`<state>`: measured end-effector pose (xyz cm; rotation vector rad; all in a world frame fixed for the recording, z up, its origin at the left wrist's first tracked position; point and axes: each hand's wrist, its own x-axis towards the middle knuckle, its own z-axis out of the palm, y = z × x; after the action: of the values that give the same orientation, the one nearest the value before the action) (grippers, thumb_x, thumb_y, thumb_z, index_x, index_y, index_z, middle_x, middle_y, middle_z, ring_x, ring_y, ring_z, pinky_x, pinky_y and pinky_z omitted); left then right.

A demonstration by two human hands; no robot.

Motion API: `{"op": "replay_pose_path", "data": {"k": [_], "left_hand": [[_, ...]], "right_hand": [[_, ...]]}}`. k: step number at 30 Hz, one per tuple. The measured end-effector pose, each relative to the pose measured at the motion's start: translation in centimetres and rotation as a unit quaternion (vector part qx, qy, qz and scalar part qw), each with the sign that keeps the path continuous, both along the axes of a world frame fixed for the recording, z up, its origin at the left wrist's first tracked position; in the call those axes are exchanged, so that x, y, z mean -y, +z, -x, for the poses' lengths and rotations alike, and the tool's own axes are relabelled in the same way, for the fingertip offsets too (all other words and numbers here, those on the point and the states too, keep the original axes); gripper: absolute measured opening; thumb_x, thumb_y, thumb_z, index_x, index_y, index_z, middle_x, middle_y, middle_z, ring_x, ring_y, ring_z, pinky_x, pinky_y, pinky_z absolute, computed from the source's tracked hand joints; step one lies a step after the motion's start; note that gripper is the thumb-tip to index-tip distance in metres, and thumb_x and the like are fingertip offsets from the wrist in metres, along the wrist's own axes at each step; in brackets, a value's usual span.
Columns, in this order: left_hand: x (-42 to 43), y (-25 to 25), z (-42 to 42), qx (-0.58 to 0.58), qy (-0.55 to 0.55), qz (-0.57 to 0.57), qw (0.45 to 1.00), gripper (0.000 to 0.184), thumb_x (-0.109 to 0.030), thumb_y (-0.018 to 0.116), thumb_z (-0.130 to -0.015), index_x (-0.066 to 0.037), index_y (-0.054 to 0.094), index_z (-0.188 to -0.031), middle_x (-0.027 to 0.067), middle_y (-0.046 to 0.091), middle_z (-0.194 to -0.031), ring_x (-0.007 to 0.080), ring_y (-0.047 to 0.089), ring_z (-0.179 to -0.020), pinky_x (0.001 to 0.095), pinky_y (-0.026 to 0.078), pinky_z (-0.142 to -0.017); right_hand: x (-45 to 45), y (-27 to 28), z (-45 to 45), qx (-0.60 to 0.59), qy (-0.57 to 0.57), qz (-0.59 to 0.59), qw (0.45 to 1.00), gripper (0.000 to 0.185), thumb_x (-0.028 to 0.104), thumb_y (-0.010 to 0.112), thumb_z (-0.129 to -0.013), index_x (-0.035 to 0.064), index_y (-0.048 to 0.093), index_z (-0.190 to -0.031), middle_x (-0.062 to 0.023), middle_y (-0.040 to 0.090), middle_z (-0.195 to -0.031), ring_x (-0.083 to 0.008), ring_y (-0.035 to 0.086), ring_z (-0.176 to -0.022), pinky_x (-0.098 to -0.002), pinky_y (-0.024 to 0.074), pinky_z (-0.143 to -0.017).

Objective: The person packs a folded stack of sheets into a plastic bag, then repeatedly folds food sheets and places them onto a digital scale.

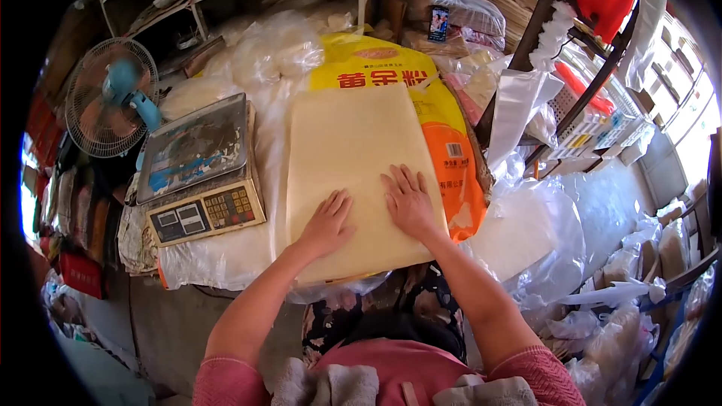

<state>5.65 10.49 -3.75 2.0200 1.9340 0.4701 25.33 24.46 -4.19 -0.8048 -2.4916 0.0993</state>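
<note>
A stack of thin cream-coloured sheets [353, 135] lies in front of me on the work surface; what the sheets are made of I cannot tell. My left hand [329, 224] rests flat on the lower left part of the top sheet, fingers stretched out. Lower right on the same sheet, my right hand [410, 201] lies palm down with its fingers a little apart. Neither hand grips anything. Beneath the stack spreads a yellow and orange printed sack [451, 131], partly covered by the sheets.
A digital scale [197, 165] stands left of the stack, with a fan [113, 98] behind it. Clear plastic bags [274, 49] are heaped at the back. A phone [438, 23] leans against wrapped bundles. To the right are a dark frame and more plastic sheeting [538, 233].
</note>
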Motion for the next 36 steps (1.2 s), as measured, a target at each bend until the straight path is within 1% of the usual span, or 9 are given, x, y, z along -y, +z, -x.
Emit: {"op": "replay_pose_path", "data": {"k": [1,4,7,10,11,15,24,33,36], "left_hand": [[1.1,0.5,0.6,0.006,-0.026,0.013,1.000,0.062,-0.027,0.052,-0.091,0.000,0.030,-0.142,0.0183,0.021,-0.152,0.0314,0.018,-0.142,0.0424,0.018,-0.116],[5.4,2.4,1.1,-0.124,0.121,-0.030,0.985,0.060,-0.019,0.052,-0.089,0.000,0.031,-0.142,0.0197,0.022,-0.152,0.0330,0.019,-0.142,0.0389,0.019,-0.115],[8.7,-0.8,3.4,0.084,0.228,-0.113,0.963,0.060,-0.010,0.048,-0.088,-0.001,0.029,-0.144,0.0189,0.022,-0.152,0.0322,0.022,-0.141,0.0369,0.021,-0.115],[10.2,-1.7,2.6,0.241,0.220,-0.096,0.940,0.064,-0.003,0.045,-0.086,-0.002,0.024,-0.147,0.0177,0.022,-0.153,0.0300,0.024,-0.141,0.0357,0.023,-0.114],[10.2,-2.8,2.5,0.211,0.201,-0.129,0.948,0.067,0.002,0.041,-0.084,-0.003,0.021,-0.148,0.0164,0.021,-0.154,0.0281,0.024,-0.142,0.0338,0.023,-0.113],[10.5,-2.8,0.6,0.280,0.215,-0.143,0.925,0.071,0.010,0.031,-0.079,-0.003,0.021,-0.148,0.0157,0.021,-0.155,0.0268,0.019,-0.144,0.0318,0.021,-0.114],[11.5,-1.3,0.0,0.363,0.221,-0.125,0.896,0.075,0.013,0.031,-0.076,-0.001,0.019,-0.149,0.0134,0.023,-0.154,0.0220,0.023,-0.142,0.0296,0.021,-0.113],[11.9,-1.8,1.5,0.626,0.157,-0.097,0.758,0.078,0.015,0.033,-0.072,0.003,0.018,-0.148,0.0114,0.023,-0.154,0.0187,0.024,-0.141,0.0287,0.019,-0.113],[11.9,-1.9,1.6,0.637,0.148,-0.112,0.748,0.080,0.016,0.036,-0.070,0.004,0.019,-0.147,0.0124,0.024,-0.154,0.0187,0.025,-0.141,0.0287,0.020,-0.113]], "right_hand": [[-0.2,-0.2,0.0,-0.003,0.000,-0.006,1.000,0.041,0.023,0.050,-0.091,0.0111,0.051,-0.130,-0.0122,0.041,-0.142,-0.0305,0.033,-0.135,-0.0520,0.0229,-0.111],[-0.4,-0.4,-0.1,-0.013,0.003,-0.007,1.000,0.041,0.024,0.051,-0.091,0.0111,0.051,-0.129,-0.0124,0.041,-0.141,-0.0306,0.034,-0.134,-0.0520,0.0231,-0.111],[-0.4,-0.4,-0.1,-0.017,0.008,-0.004,1.000,0.041,0.023,0.051,-0.091,0.0110,0.051,-0.130,-0.0126,0.042,-0.141,-0.0310,0.034,-0.134,-0.0520,0.0230,-0.111],[-0.4,-0.4,-0.2,-0.015,0.015,-0.003,1.000,0.041,0.022,0.052,-0.091,0.0107,0.051,-0.130,-0.0127,0.042,-0.141,-0.0314,0.033,-0.135,-0.0522,0.0228,-0.111],[-0.4,-0.4,-0.2,-0.014,0.020,-0.001,1.000,0.041,0.022,0.052,-0.091,0.0106,0.050,-0.130,-0.0127,0.042,-0.141,-0.0315,0.033,-0.135,-0.0523,0.0227,-0.111],[-0.4,-0.4,-0.3,-0.010,0.024,0.005,1.000,0.041,0.021,0.052,-0.091,0.0102,0.050,-0.130,-0.0129,0.041,-0.142,-0.0319,0.031,-0.136,-0.0527,0.0223,-0.111],[-0.6,0.0,-0.5,-0.003,0.031,0.016,0.999,0.041,0.020,0.051,-0.090,0.0097,0.049,-0.130,-0.0136,0.040,-0.142,-0.0324,0.031,-0.136,-0.0522,0.0220,-0.111],[-0.4,0.2,-0.4,-0.009,0.033,0.015,0.999,0.041,0.019,0.051,-0.090,0.0095,0.049,-0.130,-0.0142,0.041,-0.141,-0.0334,0.032,-0.134,-0.0530,0.0222,-0.110],[-0.4,0.0,-0.4,-0.009,0.032,0.011,0.999,0.041,0.019,0.051,-0.090,0.0094,0.050,-0.129,-0.0141,0.041,-0.141,-0.0333,0.033,-0.134,-0.0532,0.0224,-0.110]]}}
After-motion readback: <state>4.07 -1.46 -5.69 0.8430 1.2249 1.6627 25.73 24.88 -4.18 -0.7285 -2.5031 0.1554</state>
